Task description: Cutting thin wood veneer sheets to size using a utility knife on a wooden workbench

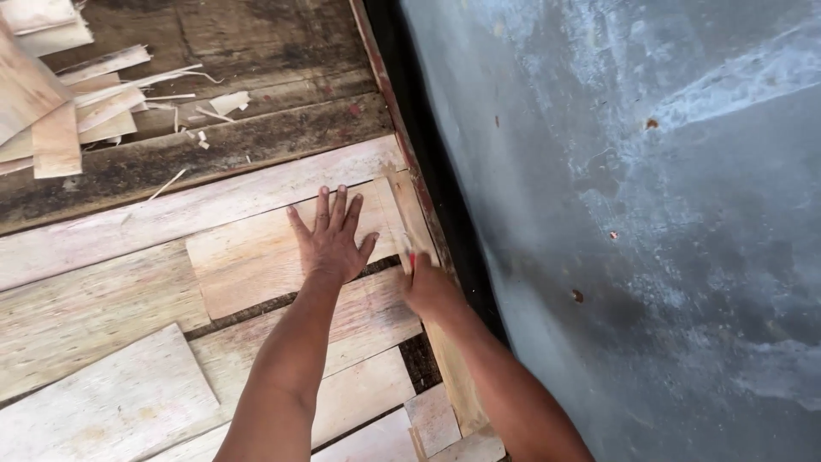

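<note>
Presently: left hand (332, 238), fingers spread, pressed flat on a pale veneer sheet (256, 257) at centre. Right hand (430, 289), at four o'clock of it, closed around a small red-tipped tool (408, 248) at the sheet's edge. Loose veneer scraps (60, 94) piled at ten o'clock; grey floor (650, 222) at three.
</note>
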